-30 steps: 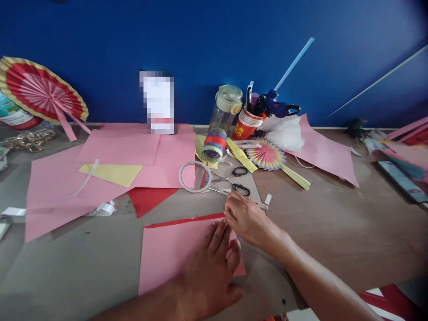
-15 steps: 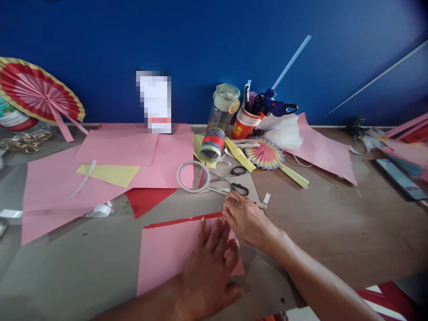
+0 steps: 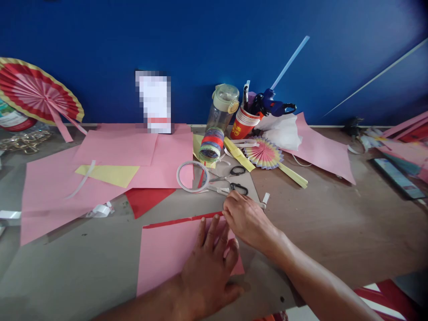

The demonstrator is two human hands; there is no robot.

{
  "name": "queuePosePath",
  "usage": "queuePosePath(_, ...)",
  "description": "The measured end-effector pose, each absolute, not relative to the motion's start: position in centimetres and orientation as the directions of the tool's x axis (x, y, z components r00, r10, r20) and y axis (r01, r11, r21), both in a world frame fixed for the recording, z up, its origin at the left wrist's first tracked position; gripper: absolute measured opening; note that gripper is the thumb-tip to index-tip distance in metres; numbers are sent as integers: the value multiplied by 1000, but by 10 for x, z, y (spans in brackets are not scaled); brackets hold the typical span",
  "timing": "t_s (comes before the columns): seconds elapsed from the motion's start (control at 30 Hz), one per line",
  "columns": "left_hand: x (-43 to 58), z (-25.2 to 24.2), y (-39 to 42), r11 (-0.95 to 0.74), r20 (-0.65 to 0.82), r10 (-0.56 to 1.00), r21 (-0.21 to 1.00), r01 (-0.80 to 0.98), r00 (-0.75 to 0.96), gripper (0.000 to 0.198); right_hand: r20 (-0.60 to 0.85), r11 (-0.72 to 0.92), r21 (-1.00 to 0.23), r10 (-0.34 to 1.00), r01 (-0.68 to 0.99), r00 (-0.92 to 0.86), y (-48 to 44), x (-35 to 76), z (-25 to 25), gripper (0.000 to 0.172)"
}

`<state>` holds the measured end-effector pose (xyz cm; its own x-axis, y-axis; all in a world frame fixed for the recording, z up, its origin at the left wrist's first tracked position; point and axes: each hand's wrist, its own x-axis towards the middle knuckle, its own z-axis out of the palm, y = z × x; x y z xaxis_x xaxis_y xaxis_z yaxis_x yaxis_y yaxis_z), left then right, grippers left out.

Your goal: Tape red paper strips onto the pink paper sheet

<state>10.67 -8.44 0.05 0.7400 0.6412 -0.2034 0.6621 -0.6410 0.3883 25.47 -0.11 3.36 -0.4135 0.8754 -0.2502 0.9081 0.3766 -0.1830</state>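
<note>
A pink sheet of paper (image 3: pixel 163 254) with a red strip (image 3: pixel 170 222) along its far edge lies in front of me. My left hand (image 3: pixel 210 267) rests flat on the sheet, fingers spread, their tips close to the red strip. At the sheet's far right corner, my right hand (image 3: pixel 244 218) is closed, its curled fingers at the end of the strip. Its fingertips are partly hidden. Just beyond it lie scissors (image 3: pixel 236 178) with black handles, a roll of white tape (image 3: pixel 178 176) and a pale-handled tool (image 3: pixel 217 190), partly covered by that hand.
Behind are larger pink sheets (image 3: pixel 110 178), a red piece (image 3: pixel 147 200), a propped phone (image 3: pixel 155 102), a clear bottle (image 3: pixel 220 107), a red paper cup (image 3: pixel 244 125) holding tools and a small folded paper fan (image 3: pixel 264 154). Another phone (image 3: pixel 401 176) lies far right; a larger fan (image 3: pixel 40 93) stands left.
The fingers of my left hand have spread slightly wider on the pink sheet. My right hand stays at the same corner.
</note>
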Motion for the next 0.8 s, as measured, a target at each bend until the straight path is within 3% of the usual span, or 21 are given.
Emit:
queuePosePath(0.13, 106, 1, -84, -646, -164, 654, 387, 658, 739, 74, -270, 283, -150, 910, 947, -315, 0, 263, 37, 7)
queuePosePath(0.23, 105, 4, -84, -644, -167, 652, 392, 657, 739, 74, -261, 237, -224, 920, 945, -292, 4, 272, 41, 6)
queuePosePath(0.37, 106, 6, -83, -631, -193, 653, 398, 666, 733, 74, -227, 378, -447, 828, 811, -512, 5, 277, 52, 19)
queuePosePath(0.43, 106, 6, -83, -628, -193, 654, 399, 668, 731, 75, -236, 454, -484, 755, 748, -611, 2, 276, 58, 24)
queuePosePath(0.8, 107, 9, -80, -634, -228, 647, 370, 679, 728, 75, -315, 480, -288, 770, 829, -555, 6, 282, 57, 22)
